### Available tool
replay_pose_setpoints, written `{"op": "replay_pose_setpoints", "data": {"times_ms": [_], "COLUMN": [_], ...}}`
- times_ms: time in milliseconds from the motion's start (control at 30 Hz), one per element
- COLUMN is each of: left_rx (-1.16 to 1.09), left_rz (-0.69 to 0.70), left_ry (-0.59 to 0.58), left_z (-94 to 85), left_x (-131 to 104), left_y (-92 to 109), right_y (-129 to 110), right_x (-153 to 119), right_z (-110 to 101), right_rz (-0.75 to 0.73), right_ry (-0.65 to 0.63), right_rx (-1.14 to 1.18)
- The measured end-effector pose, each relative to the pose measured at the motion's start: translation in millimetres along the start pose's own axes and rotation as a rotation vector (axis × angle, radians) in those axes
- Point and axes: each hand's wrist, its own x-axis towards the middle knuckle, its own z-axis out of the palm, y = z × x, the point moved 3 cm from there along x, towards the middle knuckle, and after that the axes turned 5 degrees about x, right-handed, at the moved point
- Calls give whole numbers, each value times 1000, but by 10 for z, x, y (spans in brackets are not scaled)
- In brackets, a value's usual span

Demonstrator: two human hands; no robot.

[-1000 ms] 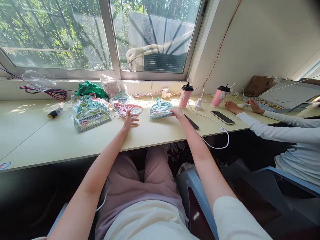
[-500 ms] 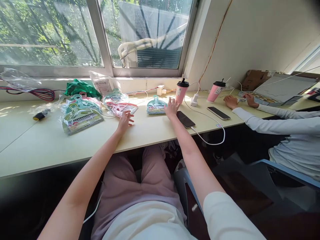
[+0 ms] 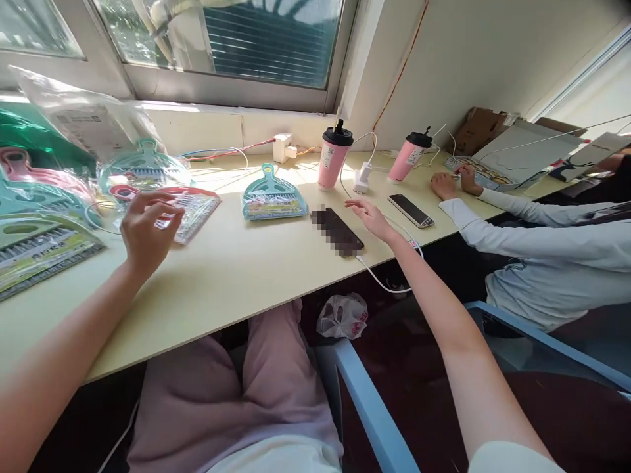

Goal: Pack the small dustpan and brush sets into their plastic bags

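My left hand [image 3: 150,230] is at the near left edge of a pink dustpan set [image 3: 194,213] in clear wrap, fingers bent and apart, holding nothing. My right hand [image 3: 371,218] hovers with fingers spread to the right of a black phone [image 3: 340,233], which has a white cable plugged in. Between the hands a teal dustpan set [image 3: 273,197] lies in its wrapping. Behind the pink set is another teal set [image 3: 142,172]. A green set [image 3: 44,246] lies at the far left. A pink cup [image 3: 334,161] with a black lid stands behind the phone.
A second pink cup [image 3: 408,157], a second phone [image 3: 411,210] and a white charger [image 3: 362,177] are on the table [image 3: 221,282]. At the right sit another person's hands [image 3: 446,185] and an open box [image 3: 527,157]. A white bag [image 3: 342,315] is below the table edge.
The view has turned right and come closer. My right hand has moved from beside the teal set to the right of the phone. My left hand is still by the pink set.
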Motion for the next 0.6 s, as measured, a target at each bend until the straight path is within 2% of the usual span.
{"op": "replay_pose_setpoints", "data": {"times_ms": [100, 267, 467, 600], "left_rx": [-62, -80, -233, -293], "left_rz": [121, 230, 355, 347], "left_ry": [72, 35, -129, -187], "left_z": [6, 132, 504, 621], "left_x": [-55, -121, -109, -49], "left_y": [139, 493, 883, 980], "right_y": [84, 162, 244, 283], "right_x": [91, 373, 475, 540], "right_z": [62, 243, 330, 382], "right_rz": [11, -2, 77, 170], "right_ry": [-7, -41, -71, -110], "right_rx": [47, 125, 221, 355]}}
